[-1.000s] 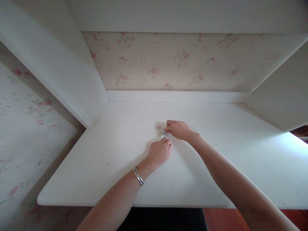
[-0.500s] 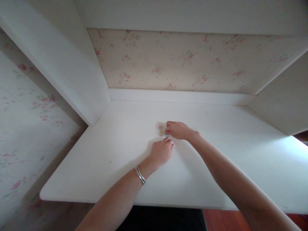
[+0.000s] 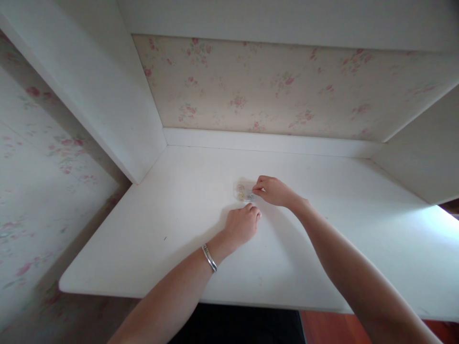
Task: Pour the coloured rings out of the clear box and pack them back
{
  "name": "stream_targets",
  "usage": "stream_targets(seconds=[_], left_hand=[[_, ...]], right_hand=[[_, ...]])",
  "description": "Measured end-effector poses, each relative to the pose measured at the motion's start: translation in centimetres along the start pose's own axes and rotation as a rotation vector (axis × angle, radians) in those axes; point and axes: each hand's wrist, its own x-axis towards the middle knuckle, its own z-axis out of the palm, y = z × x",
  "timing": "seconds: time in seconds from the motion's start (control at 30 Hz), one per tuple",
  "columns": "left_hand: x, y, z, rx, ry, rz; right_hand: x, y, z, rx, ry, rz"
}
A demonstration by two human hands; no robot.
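Observation:
A small clear plastic case (image 3: 241, 192) lies flat on the white desk. Small yellowish, reddish and grey-blue bits show through it, too small to name. My right hand (image 3: 274, 190) hovers over the case's right end, thumb and fingers pinched together; what sits in the pinch, if anything, is too small to make out. Just in front of the case, my left hand (image 3: 243, 222) rests on the desk with its fingers curled closed. Whatever those fingers hold is hidden. A silver bangle (image 3: 209, 258) circles my left wrist.
The white desk (image 3: 150, 215) is bounded by a raised back strip (image 3: 268, 142), a left side panel (image 3: 118, 105) and a right panel (image 3: 423, 148). A tiny dark mark (image 3: 165, 238) shows at left. Something black (image 3: 236, 325) is below the front edge.
My right hand has moved slightly right and back, uncovering more of the case's right part. My left hand has stayed about where it was. The view has shifted a little.

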Motion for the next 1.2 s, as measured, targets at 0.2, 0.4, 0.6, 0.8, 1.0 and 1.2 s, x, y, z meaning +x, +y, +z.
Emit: stream_targets(seconds=[0.2,0.4,0.6,0.8,1.0,1.2], left_hand=[[0.0,0.0,0.1,0.006,0.023,-0.002],[0.0,0.0,0.1,0.003,0.015,0.0],[-0.2,-0.1,-0.1,-0.003,0.018,0.012],[-0.1,-0.2,0.3,0.022,0.037,0.024],[0.0,-0.3,0.5,0.024,0.047,0.027],[0.0,-0.4,0.5,0.015,0.04,0.033]], right_hand=[[-0.2,0.4,-0.2,0.047,-0.016,-0.058],[-0.6,0.7,0.0,0.044,0.002,-0.005],[-0.6,0.9,0.2,0.096,0.039,0.101],[-0.9,-0.3,-0.1,0.115,0.014,-0.001],[-0.6,-0.9,-0.2,0.003,-0.073,-0.021],[-0.1,-1.5,-0.7,-0.151,-0.159,-0.09]])
